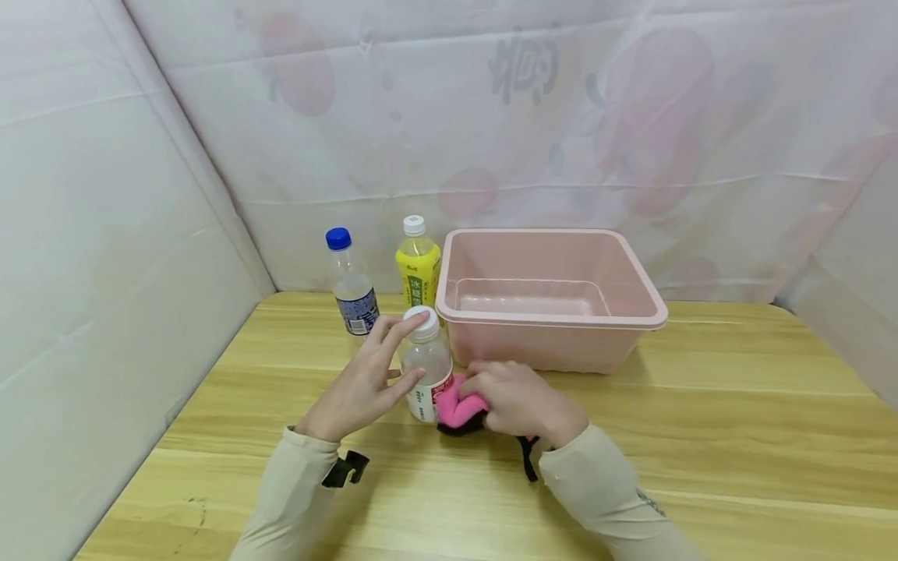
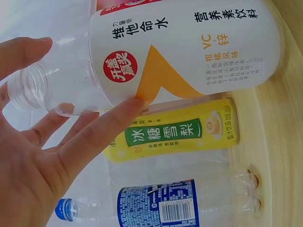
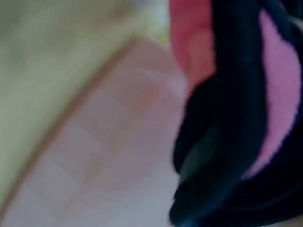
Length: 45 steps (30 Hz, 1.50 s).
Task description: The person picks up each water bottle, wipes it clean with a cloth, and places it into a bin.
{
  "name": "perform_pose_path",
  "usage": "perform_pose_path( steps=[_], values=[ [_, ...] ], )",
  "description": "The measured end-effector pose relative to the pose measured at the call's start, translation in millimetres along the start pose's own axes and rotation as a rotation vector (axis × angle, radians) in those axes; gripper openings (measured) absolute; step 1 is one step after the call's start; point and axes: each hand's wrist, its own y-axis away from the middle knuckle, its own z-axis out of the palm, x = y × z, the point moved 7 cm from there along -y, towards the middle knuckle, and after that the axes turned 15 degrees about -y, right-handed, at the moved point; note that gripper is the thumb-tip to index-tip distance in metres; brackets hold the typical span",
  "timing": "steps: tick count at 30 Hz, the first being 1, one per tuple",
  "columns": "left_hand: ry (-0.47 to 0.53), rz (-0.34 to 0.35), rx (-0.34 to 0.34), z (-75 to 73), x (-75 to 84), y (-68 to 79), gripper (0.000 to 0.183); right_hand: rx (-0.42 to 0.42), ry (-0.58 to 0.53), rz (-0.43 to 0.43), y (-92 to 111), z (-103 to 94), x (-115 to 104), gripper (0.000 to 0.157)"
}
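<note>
My left hand (image 1: 361, 389) holds a clear drink bottle with a white label (image 1: 425, 374), which stands upright. One finger lies at its white cap (image 1: 421, 318), and the thumb touches its side. In the left wrist view the thumb (image 2: 102, 130) rests against the label, with other fingers behind the bottle's neck. My right hand (image 1: 522, 399) grips a bunched pink and black cloth (image 1: 459, 407) against the right side of that bottle. The cloth (image 3: 236, 104) fills the right part of the blurred right wrist view. A black strap end (image 1: 528, 458) hangs below the right hand.
A pink plastic basin (image 1: 550, 343) stands behind the right hand. Behind the left hand are a blue-capped bottle (image 1: 356, 300) and a yellow-labelled bottle (image 1: 418, 269), the latter close beside the basin. Pale fabric walls (image 1: 456, 125) border the wooden table (image 1: 737, 436).
</note>
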Motion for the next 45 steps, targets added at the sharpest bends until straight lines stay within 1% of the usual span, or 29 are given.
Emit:
perform_pose_path(
  steps=[2,4,7,10,12,14,16,19,22,26,29,32,34,38,42,45],
  values=[
    [-0.002,0.002,0.002,-0.6,-0.1,0.1,0.069,-0.065,-0.005,0.026,-2,11.3,3,0.042],
    [0.002,0.004,0.002,-0.8,-0.1,0.0,0.068,-0.088,-0.009,0.037,-3,16.7,5,0.045],
    [0.002,-0.002,0.002,-1.5,0.2,0.1,0.069,-0.069,0.007,0.024,-3,15.0,4,0.045],
    [-0.006,-0.004,0.0,-1.9,0.8,0.3,0.069,-0.031,0.026,-0.011,-1,7.8,0,0.043],
    [-0.013,-0.004,-0.001,-1.7,0.8,0.4,0.069,0.016,0.049,-0.041,0,0.3,-4,0.038],
    [-0.019,0.001,-0.003,-1.5,1.0,0.5,0.068,0.081,0.07,-0.079,2,-9.2,-9,0.034],
    [-0.025,0.005,-0.003,-1.4,0.9,0.5,0.069,0.155,0.08,-0.124,4,-19.2,-16,0.034],
    [-0.025,0.015,-0.001,-2.0,1.4,0.3,0.07,0.26,0.086,-0.193,7,-32.0,-27,0.04],
    [-0.021,0.026,0.002,-2.8,2.0,0.0,0.07,0.351,0.087,-0.251,9,-40.1,-34,0.047],
    [-0.017,0.034,0.005,-2.9,1.9,0.0,0.071,0.479,0.057,-0.319,12,-49.2,-38,0.054],
    [-0.025,0.04,0.011,-3.3,2.2,0.4,0.071,0.578,0.015,-0.379,15,-55.8,-40,0.055],
    [-0.035,0.045,0.011,-3.6,3.4,0.3,0.071,0.661,-0.021,-0.424,18,-61.1,-41,0.054],
    [-0.033,0.044,0.007,-3.1,3.8,0.1,0.07,0.696,-0.034,-0.438,19,-63.3,-42,0.052],
    [-0.019,0.03,-0.004,-2.9,4.4,0.0,0.07,0.708,-0.041,-0.437,20,-64.2,-41,0.05],
    [-0.011,0.017,-0.009,-3.0,3.6,0.5,0.069,0.691,-0.04,-0.432,19,-63.9,-40,0.05],
    [-0.002,0.012,-0.012,-2.9,1.9,0.8,0.069,0.662,-0.034,-0.419,19,-64.7,-37,0.051]
  ],
)
